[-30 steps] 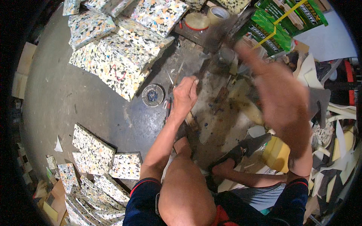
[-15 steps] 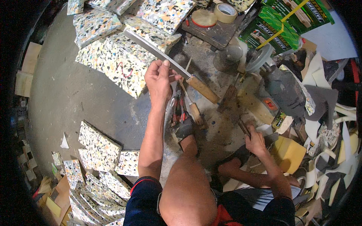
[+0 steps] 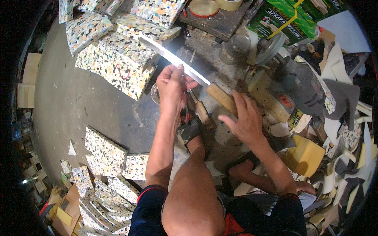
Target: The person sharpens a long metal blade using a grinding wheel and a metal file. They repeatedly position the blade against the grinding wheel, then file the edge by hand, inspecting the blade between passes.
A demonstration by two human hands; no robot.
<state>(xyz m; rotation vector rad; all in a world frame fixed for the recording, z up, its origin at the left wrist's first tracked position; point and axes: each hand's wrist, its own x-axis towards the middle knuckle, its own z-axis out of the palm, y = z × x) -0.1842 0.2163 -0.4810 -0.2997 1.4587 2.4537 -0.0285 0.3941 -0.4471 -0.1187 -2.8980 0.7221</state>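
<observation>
Above the floor, my left hand (image 3: 171,84) pinches the blade of a long knife (image 3: 189,71) between thumb and fingers. The bright blade slants up to the left, its tip in front of speckled foam blocks (image 3: 118,65). Its wooden handle (image 3: 221,99) points down to the right. My right hand (image 3: 247,120) is at the end of that handle, fingers stretched and thumb apart, not closed round it; whether it touches the wood I cannot tell. Below the knife lies a wooden-handled tool (image 3: 202,112). Red-handled pliers (image 3: 186,116) are partly hidden behind my left wrist.
A grinder-like machine with a red switch (image 3: 285,101) stands to the right. Behind it are green boxes (image 3: 283,23). Foam offcuts (image 3: 346,165) and a yellow foam block (image 3: 305,155) crowd the right side. More speckled foam slabs (image 3: 105,151) lie at lower left.
My right hand has left the dark bar-like thing it gripped at lower right and moved up to the knife handle, opening. The knife, still in my left hand, has shifted slightly right and its blade now shines.
</observation>
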